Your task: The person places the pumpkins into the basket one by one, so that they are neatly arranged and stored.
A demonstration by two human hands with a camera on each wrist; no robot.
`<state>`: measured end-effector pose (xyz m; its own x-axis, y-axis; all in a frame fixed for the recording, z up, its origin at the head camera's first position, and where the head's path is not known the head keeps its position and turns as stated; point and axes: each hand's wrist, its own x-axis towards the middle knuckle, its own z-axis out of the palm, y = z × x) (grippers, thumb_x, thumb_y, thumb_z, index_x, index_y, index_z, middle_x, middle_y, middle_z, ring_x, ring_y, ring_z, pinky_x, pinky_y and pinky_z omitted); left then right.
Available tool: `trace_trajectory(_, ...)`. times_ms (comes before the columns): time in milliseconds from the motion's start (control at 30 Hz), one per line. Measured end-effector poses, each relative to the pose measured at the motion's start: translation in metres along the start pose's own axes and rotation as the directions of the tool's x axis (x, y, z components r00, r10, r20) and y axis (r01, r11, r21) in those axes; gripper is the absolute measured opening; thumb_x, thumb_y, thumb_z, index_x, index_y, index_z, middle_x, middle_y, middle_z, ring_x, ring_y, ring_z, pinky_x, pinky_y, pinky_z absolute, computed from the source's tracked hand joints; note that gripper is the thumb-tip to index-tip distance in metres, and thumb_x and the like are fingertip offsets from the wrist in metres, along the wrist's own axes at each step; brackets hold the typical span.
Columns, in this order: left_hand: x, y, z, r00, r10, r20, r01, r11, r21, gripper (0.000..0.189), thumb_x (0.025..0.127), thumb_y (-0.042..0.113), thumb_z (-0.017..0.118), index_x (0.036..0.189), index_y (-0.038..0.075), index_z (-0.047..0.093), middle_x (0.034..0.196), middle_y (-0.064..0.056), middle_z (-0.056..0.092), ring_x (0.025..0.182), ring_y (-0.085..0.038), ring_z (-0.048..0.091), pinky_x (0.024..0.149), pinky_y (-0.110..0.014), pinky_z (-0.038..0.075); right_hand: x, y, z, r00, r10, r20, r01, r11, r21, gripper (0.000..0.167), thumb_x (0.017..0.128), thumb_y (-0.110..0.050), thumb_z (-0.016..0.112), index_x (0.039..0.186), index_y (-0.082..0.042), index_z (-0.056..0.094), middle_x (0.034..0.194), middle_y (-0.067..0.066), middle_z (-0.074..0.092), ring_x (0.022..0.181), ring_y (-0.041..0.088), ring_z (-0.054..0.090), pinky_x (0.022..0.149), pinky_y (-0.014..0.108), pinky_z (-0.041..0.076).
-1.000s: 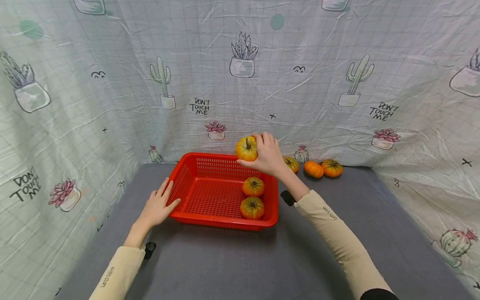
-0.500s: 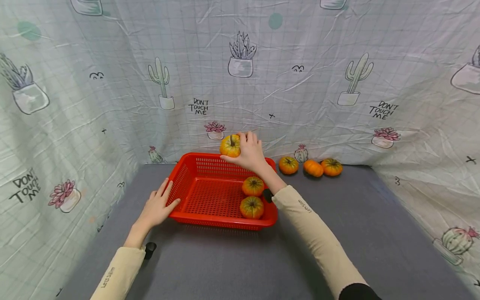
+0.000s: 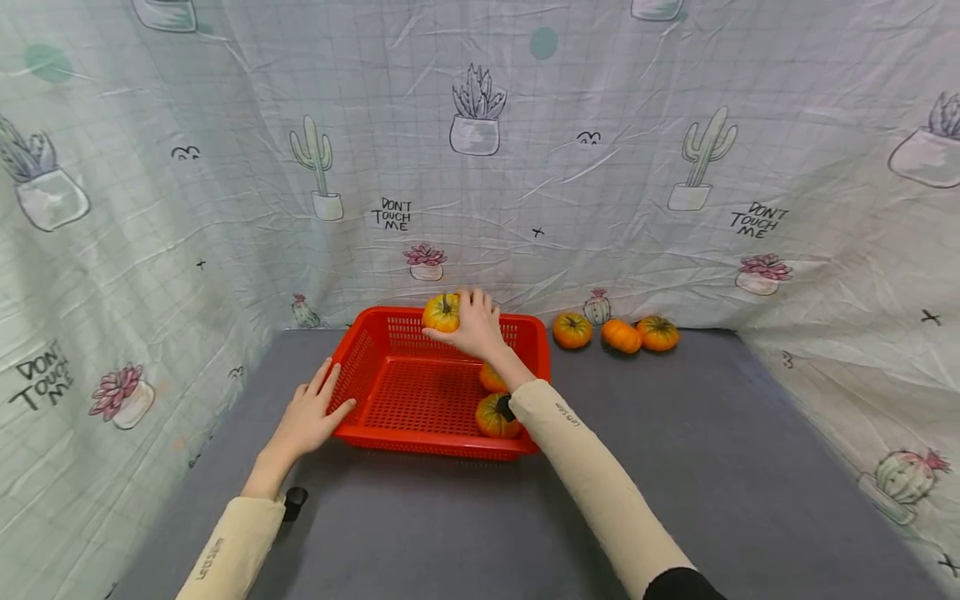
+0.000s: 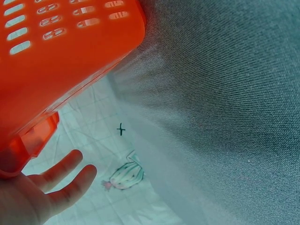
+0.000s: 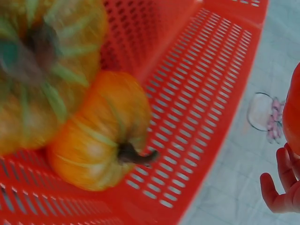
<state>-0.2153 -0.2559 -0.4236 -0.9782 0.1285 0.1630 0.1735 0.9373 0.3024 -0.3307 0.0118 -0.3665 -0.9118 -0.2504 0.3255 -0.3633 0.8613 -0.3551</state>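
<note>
In the head view, my right hand (image 3: pixel 477 327) grips a small yellow-orange pumpkin (image 3: pixel 439 313) over the back part of a red plastic basket (image 3: pixel 442 442). At the right edge of the right wrist view, part of this held pumpkin (image 5: pixel 293 115) shows above the fingertips. Two more pumpkins lie in the basket's right side; the rear pumpkin (image 3: pixel 491 379) is partly hidden by my forearm and the front pumpkin (image 3: pixel 492 419) by the wrist camera. My left hand (image 3: pixel 303 421) rests on the basket's left rim with fingers spread; its fingers (image 4: pixel 70 187) extend past the rim in the left wrist view.
Right of the basket, along the back of the grey table (image 3: pixel 720 467), sit a yellow-green pumpkin (image 3: pixel 572 331), an orange pumpkin (image 3: pixel 621 336) and a green-streaked pumpkin (image 3: pixel 658 333). A cloth curtain (image 3: pixel 600 208) printed with potted plants encloses the back and sides.
My right hand has carried the pumpkin leftward from the basket's back right corner, and lately lowered it a little. My left hand has stayed on the rim.
</note>
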Motion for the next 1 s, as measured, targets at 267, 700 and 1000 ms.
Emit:
trace_trajectory(267,0.000,-0.003,-0.001,1.000,-0.005,-0.001,0.005,1.000,-0.003,0.072,0.088,0.039,0.047,0.142,0.001,0.018,0.148,-0.019,0.013,0.113,-0.045,0.032,0.089,-0.060,0.032,-0.003,0.006,0.015,0.997,0.037,0.072,-0.035,0.999,-0.024,0.085,0.067,-0.070,0.056,0.125,-0.010,0.037,0.121,0.012,0.037,0.109,0.028,0.035,0.087,0.048,0.034)
trace_trajectory(700,0.004,-0.002,-0.003,1.000,-0.006,0.011,0.006,1.000,0.003,0.071,0.088,0.038,0.047,0.142,0.001,0.017,0.148,-0.020,0.013,0.113,-0.044,0.032,0.088,-0.060,0.032,-0.005,0.023,0.033,0.975,0.104,0.194,-0.086,0.991,-0.100,0.093,0.068,-0.072,0.053,0.131,-0.007,0.033,0.136,0.015,0.031,0.124,0.034,0.030,0.099,0.057,0.026)
trace_trajectory(1000,0.002,0.000,-0.004,1.000,0.001,0.009,-0.002,1.000,0.004,0.073,0.089,0.043,0.045,0.141,0.000,0.018,0.148,-0.020,0.013,0.112,-0.046,0.033,0.088,-0.060,0.033,-0.007,0.025,0.038,0.966,0.081,0.247,-0.054,0.992,-0.113,0.089,0.069,-0.067,0.057,0.131,-0.008,0.035,0.131,0.015,0.037,0.122,0.034,0.031,0.098,0.058,0.025)
